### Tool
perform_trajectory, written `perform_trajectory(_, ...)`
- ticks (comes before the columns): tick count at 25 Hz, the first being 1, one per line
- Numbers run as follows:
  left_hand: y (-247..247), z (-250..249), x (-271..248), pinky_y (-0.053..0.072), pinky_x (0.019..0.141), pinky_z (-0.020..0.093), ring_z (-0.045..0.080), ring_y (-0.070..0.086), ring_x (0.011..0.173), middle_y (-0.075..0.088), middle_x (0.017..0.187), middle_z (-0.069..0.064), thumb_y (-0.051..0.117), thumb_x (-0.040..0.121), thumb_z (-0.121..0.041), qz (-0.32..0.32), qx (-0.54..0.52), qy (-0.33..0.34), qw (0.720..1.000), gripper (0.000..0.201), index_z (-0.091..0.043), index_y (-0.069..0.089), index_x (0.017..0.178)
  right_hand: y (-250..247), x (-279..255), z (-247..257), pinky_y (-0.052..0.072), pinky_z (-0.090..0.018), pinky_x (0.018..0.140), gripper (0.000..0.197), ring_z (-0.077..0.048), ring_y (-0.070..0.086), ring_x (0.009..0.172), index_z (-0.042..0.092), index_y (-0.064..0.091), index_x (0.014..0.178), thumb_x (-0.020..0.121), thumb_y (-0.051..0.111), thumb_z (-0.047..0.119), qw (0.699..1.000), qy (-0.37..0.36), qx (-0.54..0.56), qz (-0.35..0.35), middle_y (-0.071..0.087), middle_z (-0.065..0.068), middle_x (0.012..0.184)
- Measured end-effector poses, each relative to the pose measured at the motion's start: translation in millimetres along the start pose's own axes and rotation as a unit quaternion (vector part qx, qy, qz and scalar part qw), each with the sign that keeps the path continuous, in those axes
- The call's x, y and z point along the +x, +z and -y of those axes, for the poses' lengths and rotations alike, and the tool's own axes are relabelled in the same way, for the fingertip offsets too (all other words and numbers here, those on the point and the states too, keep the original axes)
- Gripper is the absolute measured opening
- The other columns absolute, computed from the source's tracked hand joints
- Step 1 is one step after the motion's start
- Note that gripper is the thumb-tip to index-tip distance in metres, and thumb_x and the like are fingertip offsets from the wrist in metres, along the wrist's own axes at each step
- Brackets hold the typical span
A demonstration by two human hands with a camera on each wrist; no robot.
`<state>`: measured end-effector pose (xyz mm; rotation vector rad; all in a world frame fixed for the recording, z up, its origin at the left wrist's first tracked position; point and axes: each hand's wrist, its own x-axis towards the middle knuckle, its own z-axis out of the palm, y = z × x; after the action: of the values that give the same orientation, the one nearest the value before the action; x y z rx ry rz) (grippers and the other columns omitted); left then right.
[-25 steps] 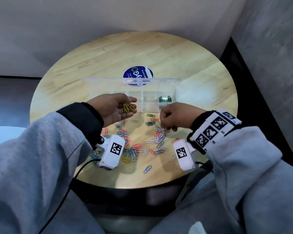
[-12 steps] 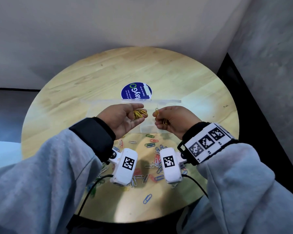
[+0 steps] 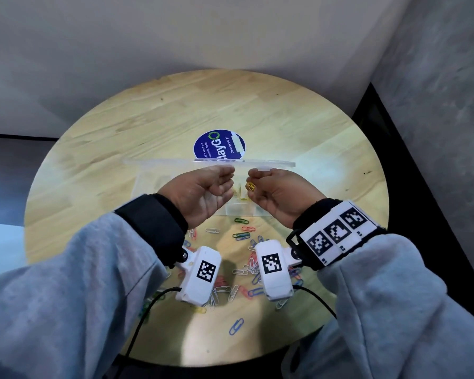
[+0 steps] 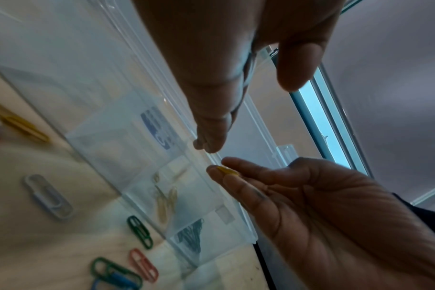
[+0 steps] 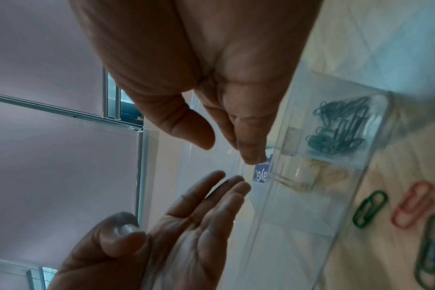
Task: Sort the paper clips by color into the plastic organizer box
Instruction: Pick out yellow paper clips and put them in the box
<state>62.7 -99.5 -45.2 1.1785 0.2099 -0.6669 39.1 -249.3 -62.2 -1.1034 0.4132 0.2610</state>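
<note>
Status: I have both hands raised over the organizer box (image 3: 153,184), which stands open on the desk (image 3: 285,119) with its lid (image 3: 162,161) tilted up on the far side.

1. Left hand (image 3: 203,195): palm up, fingers (image 5: 226,188) relaxed and spread, holding nothing. Half a second ago this palm carried a small bunch of yellow paper clips; it is now bare.
2. Deposited yellow clips (image 4: 165,198): these lie in a near-row compartment of the box, next to the compartment holding the green clips (image 5: 340,129). I judge that the bunch from the left palm has gone here.
3. Right hand (image 3: 279,198): fingers drawn narrow, pinching a single yellow clip (image 3: 251,186) just above the box, close to the left fingertips.
4. Loose clips (image 3: 241,236): a mixed pile of blue, red, green, white and yellow clips lies on the desk near me, under both wrists, well short of the box.

Meaning for the task: green and most of the gathered yellow are placed. The pinched clip should drop into the same yellow compartment. The walls are clear and the clips light, so a bounce into the neighbouring compartment is the risk. Most colours are not yet sorted.
</note>
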Motion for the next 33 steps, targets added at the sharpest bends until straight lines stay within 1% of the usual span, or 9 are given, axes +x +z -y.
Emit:
perform_trajectory(2,2,1,-4,0.043,0.094,0.026,0.021,0.045,0.126,0.048,0.130,0.012,0.028,0.079,0.014,-0.006,0.053,0.001,0.999,0.052,-0.003,0.050,0.122,-2,-2,0,0.051,-0.020,0.080,0.033,-0.031,0.060,0.115,0.000,0.053,0.110,0.086,0.037,-0.016,1.000,-0.004,-0.012,-0.003,0.054,-0.014,0.095)
perform_trajectory(4,0,3,-8,0.044,0.088,0.021,0.018,0.054,0.111,0.055,0.116,0.009,0.021,0.082,0.017,-0.001,0.103,0.000,0.995,0.052,-0.004,0.053,0.117,-4,-7,1,0.046,-0.029,0.097,0.036,-0.036,0.043,0.131,-0.005,0.053,0.117,0.087,0.036,-0.015,1.000,-0.006,-0.030,-0.008,0.057,-0.022,0.120)
perform_trajectory(6,-4,3,-13,0.051,0.074,0.019,0.012,0.062,0.085,0.061,0.096,0.005,0.034,0.081,0.012,0.018,0.158,0.002,0.987,0.039,-0.008,0.059,0.104,-7,-13,4,0.049,-0.026,0.091,0.030,-0.032,0.055,0.120,0.000,0.059,0.101,0.087,0.037,-0.014,0.997,-0.007,-0.076,0.003,0.060,-0.019,0.113)
perform_trajectory(9,-8,6,-21,0.049,0.055,0.013,0.008,0.062,0.066,0.060,0.082,0.000,0.047,0.085,0.004,0.027,0.317,0.003,0.948,0.029,-0.019,0.062,0.094,-19,-27,10,0.052,-0.023,0.069,0.024,-0.016,0.061,0.076,0.010,0.058,0.082,0.088,0.043,-0.007,0.968,-0.015,-0.248,0.020,0.059,-0.006,0.081)
perform_trajectory(12,-1,16,-27,0.044,0.056,0.013,0.008,0.055,0.065,0.058,0.077,-0.005,0.052,0.086,-0.004,0.052,0.537,0.003,0.842,0.026,-0.023,0.060,0.102,-35,-43,9,0.049,-0.026,0.061,0.018,-0.015,0.056,0.064,0.016,0.057,0.074,0.085,0.054,0.001,0.907,-0.043,-0.418,-0.002,0.057,0.000,0.068)
perform_trajectory(16,16,37,-27,0.043,0.082,0.024,0.012,0.055,0.091,0.055,0.103,-0.007,0.054,0.082,-0.013,0.076,0.767,0.037,0.636,0.043,-0.028,0.056,0.122,-48,-58,1,0.046,-0.027,0.063,0.012,-0.012,0.051,0.061,0.017,0.056,0.073,0.079,0.064,0.009,0.806,-0.016,-0.592,0.001,0.054,0.005,0.066)
perform_trajectory(23,36,60,-1,0.043,0.095,0.039,0.024,0.044,0.119,0.048,0.127,0.003,0.042,0.084,0.005,0.152,0.853,0.136,0.480,0.060,-0.031,0.050,0.131,-53,-56,-8,0.042,-0.026,0.064,0.016,-0.021,0.055,0.076,0.010,0.065,0.091,0.076,0.063,0.006,0.665,0.078,-0.741,0.036,0.063,-0.004,0.085)
perform_trajectory(28,33,69,9,0.045,0.090,0.035,0.022,0.048,0.115,0.055,0.118,0.000,0.046,0.092,-0.013,0.171,0.858,0.147,0.461,0.035,-0.030,0.058,0.120,-57,-67,-19,0.042,-0.026,0.063,0.013,-0.017,0.054,0.076,0.023,0.060,0.082,0.076,0.067,0.014,0.630,0.072,-0.767,0.096,0.054,0.007,0.070)
perform_trajectory(33,24,67,13,0.035,0.076,0.025,0.023,0.054,0.108,0.059,0.115,0.002,0.054,0.089,-0.021,0.135,0.854,0.138,0.482,0.022,-0.020,0.062,0.110,-58,-69,-32,0.029,-0.022,0.050,0.028,-0.020,0.048,0.080,0.022,0.047,0.090,0.076,0.071,0.025,0.570,0.057,-0.816,0.082,0.051,0.004,0.086)
